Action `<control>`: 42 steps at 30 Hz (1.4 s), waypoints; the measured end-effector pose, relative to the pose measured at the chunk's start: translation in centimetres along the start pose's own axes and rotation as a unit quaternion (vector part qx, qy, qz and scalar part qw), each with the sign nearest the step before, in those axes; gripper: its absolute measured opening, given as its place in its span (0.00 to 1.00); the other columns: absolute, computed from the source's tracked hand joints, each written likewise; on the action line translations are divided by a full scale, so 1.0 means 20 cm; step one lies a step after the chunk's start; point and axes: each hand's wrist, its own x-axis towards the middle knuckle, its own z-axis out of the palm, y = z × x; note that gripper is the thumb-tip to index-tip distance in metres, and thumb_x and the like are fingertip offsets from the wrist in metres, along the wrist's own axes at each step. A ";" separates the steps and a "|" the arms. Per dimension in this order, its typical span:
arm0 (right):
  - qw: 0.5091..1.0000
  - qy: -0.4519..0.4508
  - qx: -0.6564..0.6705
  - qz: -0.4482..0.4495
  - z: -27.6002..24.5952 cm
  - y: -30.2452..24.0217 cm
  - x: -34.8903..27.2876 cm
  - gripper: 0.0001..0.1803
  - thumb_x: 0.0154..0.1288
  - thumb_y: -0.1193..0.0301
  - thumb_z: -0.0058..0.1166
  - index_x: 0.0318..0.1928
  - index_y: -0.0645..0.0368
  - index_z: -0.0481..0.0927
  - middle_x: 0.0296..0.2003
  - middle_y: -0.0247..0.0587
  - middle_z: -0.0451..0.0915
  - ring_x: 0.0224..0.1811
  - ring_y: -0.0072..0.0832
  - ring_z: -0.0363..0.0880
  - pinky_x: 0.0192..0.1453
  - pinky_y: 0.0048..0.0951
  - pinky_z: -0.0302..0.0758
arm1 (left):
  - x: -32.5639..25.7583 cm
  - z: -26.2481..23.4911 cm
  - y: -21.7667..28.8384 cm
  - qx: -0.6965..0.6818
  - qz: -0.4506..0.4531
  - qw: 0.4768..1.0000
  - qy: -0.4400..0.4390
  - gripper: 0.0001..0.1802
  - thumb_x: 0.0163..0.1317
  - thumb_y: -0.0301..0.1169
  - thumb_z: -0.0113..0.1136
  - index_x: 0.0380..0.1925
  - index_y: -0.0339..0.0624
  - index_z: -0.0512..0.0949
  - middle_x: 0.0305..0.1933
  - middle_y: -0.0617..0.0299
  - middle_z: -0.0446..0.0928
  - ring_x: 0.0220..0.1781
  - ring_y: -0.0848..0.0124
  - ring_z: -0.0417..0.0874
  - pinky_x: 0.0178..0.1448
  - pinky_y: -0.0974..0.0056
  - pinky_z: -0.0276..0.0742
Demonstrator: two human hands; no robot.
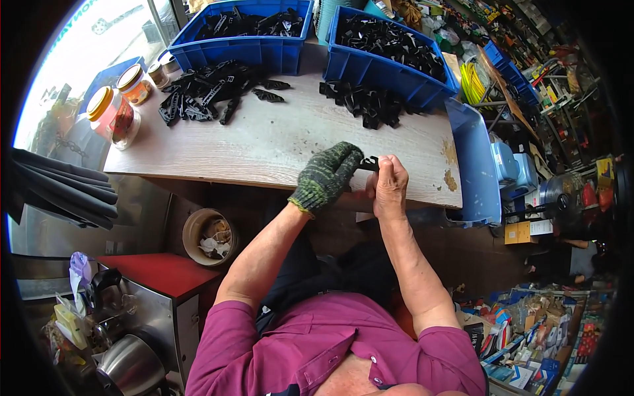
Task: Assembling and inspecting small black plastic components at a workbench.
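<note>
My left hand (325,175), in a dark green knitted glove, is closed on a small black plastic part (368,162) just above the table's front edge. From the other side my bare right hand (391,185) pinches the same part between thumb and fingers. Only a short notched stretch of it shows between the hands. Farther back on the pale wooden table (264,142) lie a left pile of long flat black pieces (208,89) and a right pile of smaller black clips (370,104).
Behind the piles stand a left blue bin (244,58) and a right blue bin (389,78), both full of black pieces. Lidded jars (112,117) line the table's left end. A blue tub (475,165) adjoins the right end. Below left is a waste bucket (191,241).
</note>
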 end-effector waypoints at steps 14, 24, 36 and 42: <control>0.997 0.066 -0.009 -0.049 -0.04 0.06 0.01 0.16 0.73 0.64 0.46 0.25 0.50 0.66 0.21 0.22 0.62 0.20 0.14 0.61 0.24 0.22 0.63 | 0.04 0.10 0.26 -0.172 -0.214 0.952 0.134 0.13 0.71 0.29 0.54 0.51 0.39 0.79 0.42 0.48 0.83 0.41 0.54 0.85 0.46 0.56 0.79; 0.992 0.049 -0.064 -0.095 0.00 -0.02 -0.02 0.17 0.73 0.66 0.47 0.23 0.52 0.65 0.19 0.22 0.61 0.22 0.12 0.58 0.26 0.22 0.60 | 0.13 0.15 0.36 -0.162 -0.283 0.935 0.139 0.18 0.70 0.37 0.54 0.55 0.40 0.75 0.38 0.42 0.82 0.40 0.44 0.83 0.44 0.47 0.77; 1.000 0.024 0.002 -0.014 -0.05 -0.01 -0.02 0.12 0.71 0.62 0.47 0.29 0.51 0.70 0.20 0.25 0.62 0.19 0.20 0.62 0.25 0.28 0.70 | 0.08 -0.05 0.22 0.027 -0.163 0.980 0.106 0.17 0.66 0.34 0.60 0.53 0.40 0.77 0.47 0.46 0.81 0.49 0.48 0.81 0.54 0.49 0.76; 0.999 0.008 0.039 0.018 0.01 -0.04 -0.03 0.14 0.71 0.59 0.46 0.30 0.50 0.67 0.11 0.28 0.52 0.12 0.24 0.61 0.21 0.45 0.83 | 0.05 -0.68 -0.31 0.467 -0.246 0.833 0.168 0.20 0.60 0.40 0.60 0.50 0.45 0.80 0.51 0.48 0.80 0.56 0.49 0.78 0.61 0.47 0.73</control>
